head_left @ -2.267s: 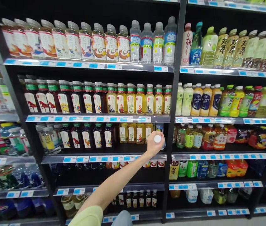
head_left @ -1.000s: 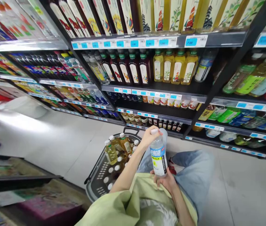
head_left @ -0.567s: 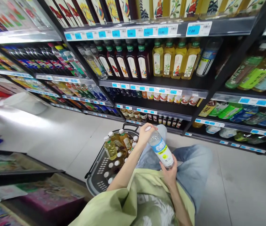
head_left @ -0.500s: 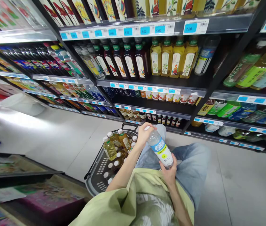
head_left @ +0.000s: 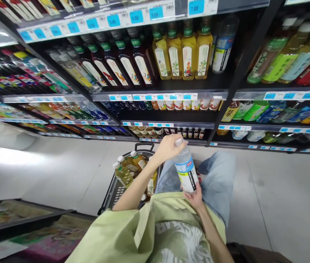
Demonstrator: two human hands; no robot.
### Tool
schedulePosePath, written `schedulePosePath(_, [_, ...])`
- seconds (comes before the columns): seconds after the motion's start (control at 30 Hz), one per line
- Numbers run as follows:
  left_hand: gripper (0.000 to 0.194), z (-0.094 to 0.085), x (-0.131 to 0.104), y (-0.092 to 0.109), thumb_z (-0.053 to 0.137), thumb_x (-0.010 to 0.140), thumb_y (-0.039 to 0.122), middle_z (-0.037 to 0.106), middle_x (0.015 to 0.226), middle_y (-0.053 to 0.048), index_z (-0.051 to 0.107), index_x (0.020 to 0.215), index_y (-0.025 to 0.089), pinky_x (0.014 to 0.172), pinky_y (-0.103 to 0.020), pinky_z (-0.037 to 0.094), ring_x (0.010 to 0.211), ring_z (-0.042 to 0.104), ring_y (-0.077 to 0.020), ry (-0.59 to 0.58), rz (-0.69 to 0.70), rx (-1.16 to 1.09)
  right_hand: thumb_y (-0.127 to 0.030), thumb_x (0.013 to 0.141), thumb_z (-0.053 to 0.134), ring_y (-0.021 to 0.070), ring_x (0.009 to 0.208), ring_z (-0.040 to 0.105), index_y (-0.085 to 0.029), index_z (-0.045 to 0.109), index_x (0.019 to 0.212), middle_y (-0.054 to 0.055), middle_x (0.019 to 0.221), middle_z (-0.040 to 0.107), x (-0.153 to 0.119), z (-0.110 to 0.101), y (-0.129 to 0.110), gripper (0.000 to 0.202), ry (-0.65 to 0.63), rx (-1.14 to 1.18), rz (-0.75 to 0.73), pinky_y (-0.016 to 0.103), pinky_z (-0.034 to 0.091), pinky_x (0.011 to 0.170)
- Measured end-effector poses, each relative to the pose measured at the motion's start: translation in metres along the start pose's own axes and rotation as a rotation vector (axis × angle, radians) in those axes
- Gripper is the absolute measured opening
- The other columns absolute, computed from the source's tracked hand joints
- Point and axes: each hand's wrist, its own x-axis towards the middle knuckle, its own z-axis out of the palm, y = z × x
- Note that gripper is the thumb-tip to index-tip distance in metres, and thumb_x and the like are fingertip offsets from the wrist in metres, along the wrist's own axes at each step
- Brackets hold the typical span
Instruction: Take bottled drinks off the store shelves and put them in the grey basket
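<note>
Nearest us, above the green shirt [head_left: 111,233], our right hand [head_left: 195,197] cups the base of the clear, blue-and-white-labelled bottle [head_left: 185,171], and here's our left hand [head_left: 170,147] gripping it up at the cap! We have it slightly tilted, right in front of our lap. Over to the left sits the dark basket [head_left: 118,195], loaded with bottles; farther off, yellow tea bottles [head_left: 188,58] line the shelf [head_left: 210,86].
</note>
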Motion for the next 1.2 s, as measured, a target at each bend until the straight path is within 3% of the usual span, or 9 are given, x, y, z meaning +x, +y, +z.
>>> schedulePosePath(0.07, [0.032, -0.006, 0.012, 0.005, 0.049, 0.098, 0.04, 0.07, 0.083, -0.007, 0.065, 0.079, 0.019, 0.08, -0.031, 0.046, 0.08, 0.064, -0.0214, -0.098, 0.115, 0.143, -0.091, 0.081, 0.049, 0.0042, 0.04, 0.019, -0.017, 0.069, 0.098, 0.005, 0.071, 0.069, 0.002, 0.002, -0.005, 0.079, -0.076, 0.082, 0.034, 0.024, 0.023, 0.038])
schedulePosePath(0.13, [0.033, -0.009, 0.022, 0.009, 0.045, 0.099, 0.034, 0.072, 0.088, -0.01, 0.066, 0.081, 0.018, 0.081, -0.032, 0.047, 0.084, 0.067, -0.0239, -0.168, 0.159, 0.264, -0.095, 0.082, 0.042, 0.0044, 0.038, 0.017, -0.016, 0.07, 0.093, 0.002, 0.061, 0.064, 0.002, 0.005, -0.009, 0.084, -0.161, 0.167, 0.103, 0.024, 0.022, 0.038])
schedulePosePath(0.23, [0.032, -0.01, 0.032, 0.015, 0.045, 0.098, 0.029, 0.075, 0.095, -0.013, 0.071, 0.084, 0.017, 0.08, -0.033, 0.048, 0.09, 0.07, -0.0269, -0.235, 0.137, 0.396, -0.1, 0.078, 0.038, 0.0071, 0.034, 0.017, -0.017, 0.071, 0.091, -0.004, 0.045, 0.051, 0.001, 0.01, -0.01, 0.09, -0.272, 0.212, 0.248, 0.024, 0.022, 0.036])
schedulePosePath(0.33, [0.033, -0.011, 0.036, 0.02, 0.047, 0.098, 0.029, 0.077, 0.095, -0.015, 0.075, 0.087, 0.015, 0.08, -0.035, 0.05, 0.091, 0.072, -0.0292, -0.289, 0.087, 0.491, -0.105, 0.074, 0.032, 0.0116, 0.032, 0.024, -0.019, 0.072, 0.088, -0.004, 0.038, 0.047, -0.001, 0.014, -0.007, 0.096, -0.36, 0.182, 0.351, 0.026, 0.025, 0.037])
schedulePosePath(0.6, [0.04, -0.012, 0.037, 0.021, 0.045, 0.099, 0.031, 0.078, 0.095, -0.019, 0.081, 0.094, 0.013, 0.08, -0.038, 0.052, 0.093, 0.076, -0.0331, -0.305, 0.044, 0.59, -0.105, 0.075, 0.025, 0.0173, 0.035, 0.044, -0.019, 0.071, 0.097, 0.007, 0.057, 0.069, -0.001, 0.023, -0.012, 0.1, -0.369, 0.124, 0.38, 0.033, 0.041, 0.042])
schedulePosePath(0.77, [0.04, -0.016, 0.038, 0.023, 0.047, 0.097, 0.03, 0.078, 0.092, -0.02, 0.081, 0.092, 0.011, 0.081, -0.039, 0.052, 0.092, 0.075, -0.0338, -0.317, 0.042, 0.584, -0.103, 0.076, 0.027, 0.0233, 0.045, 0.059, -0.017, 0.069, 0.102, 0.008, 0.063, 0.071, 0.0, 0.021, -0.015, 0.099, -0.347, 0.117, 0.383, 0.034, 0.044, 0.044])
schedulePosePath(1.0, [0.024, -0.042, 0.049, 0.005, 0.057, 0.089, 0.032, 0.073, 0.07, -0.007, 0.076, 0.078, 0.02, 0.07, -0.032, 0.041, 0.068, 0.066, -0.0224, -0.474, 0.179, 0.336, -0.098, 0.078, 0.04, 0.0249, 0.052, 0.064, -0.014, 0.07, 0.104, 0.01, 0.075, 0.072, -0.002, 0.019, -0.018, 0.093, -0.312, 0.133, 0.254, 0.034, 0.045, 0.046])
schedulePosePath(1.2, [0.022, -0.059, 0.051, -0.004, 0.056, 0.089, 0.033, 0.07, 0.067, -0.003, 0.075, 0.088, 0.022, 0.064, -0.032, 0.034, 0.062, 0.059, -0.0198, -0.571, 0.178, 0.406, -0.098, 0.075, 0.045, 0.0244, 0.059, 0.064, -0.012, 0.072, 0.103, 0.016, 0.088, 0.074, -0.003, 0.026, -0.02, 0.094, -0.354, 0.068, 0.26, 0.034, 0.045, 0.047])
